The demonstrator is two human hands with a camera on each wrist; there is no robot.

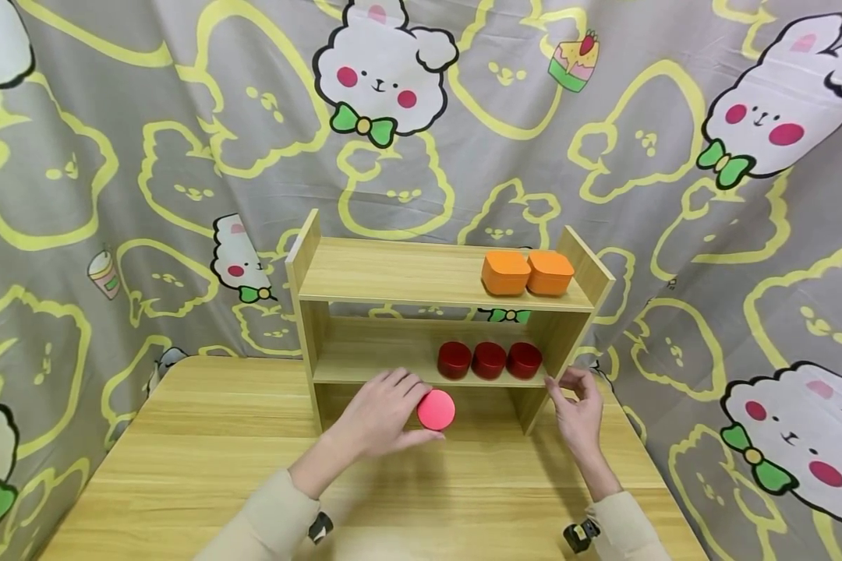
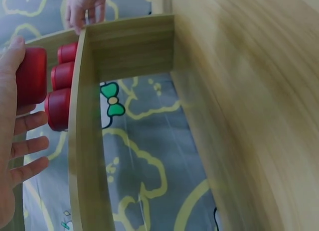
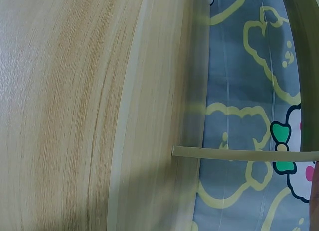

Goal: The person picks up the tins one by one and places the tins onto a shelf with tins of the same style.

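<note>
My left hand [image 1: 386, 413] holds a small round red tin [image 1: 436, 410] between thumb and fingers, in front of the middle board of a wooden shelf [image 1: 407, 269]. In the left wrist view the tin [image 2: 31, 75] sits against the thumb and index finger, while the other fingers are spread. Three matching dark red tins [image 1: 489, 361] stand in a row on the right part of the middle board. At the shelf's right side panel, my right hand [image 1: 581, 413] pinches the front edge beside the middle board. The right wrist view hides nearly all of that hand.
Two orange rounded-square tins [image 1: 527, 273] stand side by side at the right of the top board. The shelf stands on a wood-grain table [image 1: 203, 460], with a grey patterned curtain [image 1: 154, 179] behind it and at both sides.
</note>
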